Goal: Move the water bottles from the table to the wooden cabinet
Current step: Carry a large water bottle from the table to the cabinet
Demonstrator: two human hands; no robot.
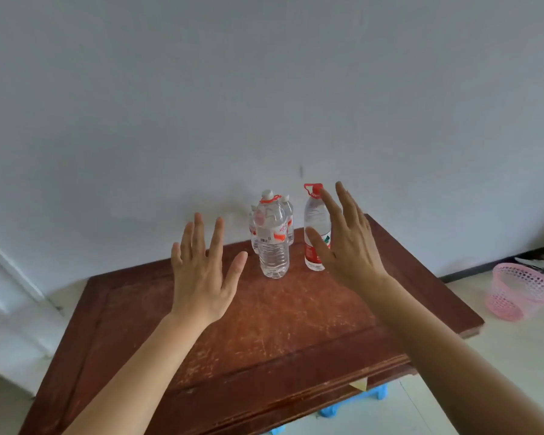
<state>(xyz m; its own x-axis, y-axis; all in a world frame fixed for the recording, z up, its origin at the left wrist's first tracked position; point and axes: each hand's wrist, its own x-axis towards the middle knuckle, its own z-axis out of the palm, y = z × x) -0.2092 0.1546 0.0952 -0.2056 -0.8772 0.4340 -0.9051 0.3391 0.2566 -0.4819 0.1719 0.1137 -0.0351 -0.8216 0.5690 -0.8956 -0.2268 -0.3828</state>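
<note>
Nothing looks moved yet: on the worn reddish-brown wooden table [296, 324] a cluster of clear plastic water bottles with red-and-white labels [272, 237] and one clear red-capped bottle [313, 229] stand upright by the wall. The left hand [201, 268] and right hand [347, 246] hover spread wide, holding nothing. The cabinet is out of view, the cluster's count is unclear, and the right hand partly covers the red-capped bottle.

Bare left hand [201, 271], bare right hand [349, 246], forearms uncovered, no sleeves, rings or watch
</note>
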